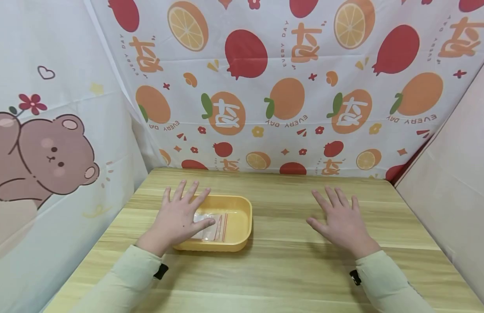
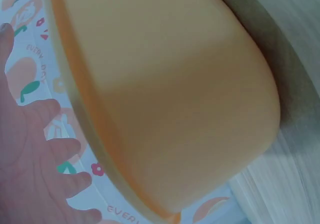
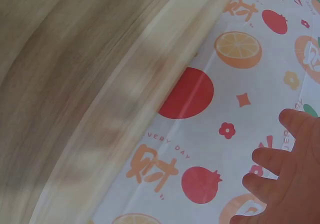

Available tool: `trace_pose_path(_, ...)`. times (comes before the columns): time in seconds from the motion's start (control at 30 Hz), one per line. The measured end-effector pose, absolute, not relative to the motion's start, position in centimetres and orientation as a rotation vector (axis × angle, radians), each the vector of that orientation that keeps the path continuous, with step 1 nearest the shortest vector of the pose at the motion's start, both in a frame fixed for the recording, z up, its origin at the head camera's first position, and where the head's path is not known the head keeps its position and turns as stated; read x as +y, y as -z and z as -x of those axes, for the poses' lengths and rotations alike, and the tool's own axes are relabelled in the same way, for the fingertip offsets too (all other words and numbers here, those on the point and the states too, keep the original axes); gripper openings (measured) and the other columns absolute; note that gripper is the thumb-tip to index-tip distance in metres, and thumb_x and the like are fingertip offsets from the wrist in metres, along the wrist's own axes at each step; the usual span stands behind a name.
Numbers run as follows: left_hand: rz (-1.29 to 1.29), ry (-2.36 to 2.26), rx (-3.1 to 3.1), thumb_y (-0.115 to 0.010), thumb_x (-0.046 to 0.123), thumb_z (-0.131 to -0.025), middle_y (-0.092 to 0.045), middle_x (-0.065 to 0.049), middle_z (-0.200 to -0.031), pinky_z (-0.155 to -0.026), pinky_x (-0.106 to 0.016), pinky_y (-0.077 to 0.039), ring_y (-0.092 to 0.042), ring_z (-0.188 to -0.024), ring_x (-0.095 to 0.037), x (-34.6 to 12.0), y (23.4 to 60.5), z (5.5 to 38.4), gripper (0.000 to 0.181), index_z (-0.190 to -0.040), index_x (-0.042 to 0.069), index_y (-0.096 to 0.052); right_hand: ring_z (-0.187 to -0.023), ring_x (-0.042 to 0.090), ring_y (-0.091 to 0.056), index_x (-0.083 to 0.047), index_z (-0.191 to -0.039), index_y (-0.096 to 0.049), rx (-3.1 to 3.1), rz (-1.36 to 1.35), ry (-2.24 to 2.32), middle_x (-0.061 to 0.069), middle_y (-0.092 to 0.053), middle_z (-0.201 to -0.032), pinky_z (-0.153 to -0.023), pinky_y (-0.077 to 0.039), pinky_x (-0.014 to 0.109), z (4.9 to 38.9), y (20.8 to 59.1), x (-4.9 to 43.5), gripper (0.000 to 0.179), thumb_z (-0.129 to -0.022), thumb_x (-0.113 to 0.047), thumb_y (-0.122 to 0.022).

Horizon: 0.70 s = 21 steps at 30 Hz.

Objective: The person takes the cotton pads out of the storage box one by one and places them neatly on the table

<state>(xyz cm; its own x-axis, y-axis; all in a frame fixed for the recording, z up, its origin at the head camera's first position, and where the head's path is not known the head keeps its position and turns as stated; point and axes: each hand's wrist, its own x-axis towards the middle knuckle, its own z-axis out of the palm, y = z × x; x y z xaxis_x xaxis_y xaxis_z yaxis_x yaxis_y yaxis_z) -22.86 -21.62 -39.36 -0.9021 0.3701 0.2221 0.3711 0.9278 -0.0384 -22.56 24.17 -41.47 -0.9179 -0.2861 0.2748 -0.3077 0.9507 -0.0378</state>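
At far left hangs a white cloth (image 1: 58,152) printed with a bear. Next, the left hand (image 1: 177,219) is over the left part of a yellow tray (image 1: 241,221), fingers spread and apart, gripping nothing; the left wrist view shows its fingers clear of the rim. The tray sits left of centre on the wooden table (image 1: 281,271). Inside lie flat clear plastic bags (image 1: 207,232) with red lines along one end, partly hidden by the left hand; their count cannot be told. To the right, over bare table and well apart from the tray, is the right hand (image 1: 342,224), fingers likewise spread, nothing held.

Risks, as judged: should the left hand drop or sweep sideways, its palm or the black wristband (image 1: 161,271) could catch the rim and shift the tray. The bags look thin and slippery; overlapping, they could cling, so a pinch might lift several or none.
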Motion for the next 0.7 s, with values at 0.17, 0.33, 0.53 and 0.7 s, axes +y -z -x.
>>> trace_pose_path(0.17, 0.543, 0.051, -2.871, -0.039, 0.083, -0.089, -0.019, -0.016, -0.166, -0.112, -0.074, -0.005, -0.012, -0.149, -0.049, -21.9, 39.2, 22.7, 0.093, -0.160, 0.024, -0.031, -0.147, 0.047, -0.020, -0.022, -0.160, -0.032, -2.846, -0.458, -0.143, 0.021, -0.029, -0.161, -0.109, -0.012, 0.077, 22.5, 41.2, 24.0, 0.085, -0.093, -0.072, -0.050)
trace_pose_path(0.33, 0.525, 0.068, -2.879, -0.048, 0.076, -0.092, -0.020, -0.016, -0.166, -0.112, -0.074, -0.009, -0.014, -0.148, -0.048, -22.4, 39.4, 22.8, 0.087, -0.160, 0.024, -0.032, -0.148, 0.045, -0.020, -0.023, -0.161, -0.030, -2.862, -0.489, -0.158, 0.019, -0.027, -0.162, -0.110, -0.013, 0.075, 22.5, 41.2, 23.7, 0.088, -0.093, -0.079, -0.038)
trace_pose_path(0.53, 0.509, 0.145, -2.900, -0.045, 0.076, -0.093, -0.022, -0.019, -0.164, -0.111, -0.075, -0.012, -0.016, -0.147, -0.050, -23.1, 39.4, 22.9, 0.088, -0.160, 0.020, -0.032, -0.147, 0.044, -0.021, -0.023, -0.160, -0.031, -2.860, -0.518, -0.168, 0.018, -0.028, -0.162, -0.110, -0.015, 0.075, 22.5, 41.2, 23.3, 0.083, -0.094, -0.070, -0.051)
trace_pose_path(0.7, 0.460, 0.295, -2.939, -0.036, 0.077, -0.095, -0.023, -0.021, -0.163, -0.112, -0.072, -0.018, -0.019, -0.147, -0.049, -24.0, 39.3, 23.0, 0.089, -0.160, 0.017, -0.030, -0.147, 0.044, -0.021, -0.022, -0.160, -0.032, -2.854, -0.528, -0.189, 0.017, -0.027, -0.163, -0.110, -0.014, 0.075, 22.4, 41.1, 23.0, 0.081, -0.095, -0.065, -0.055)
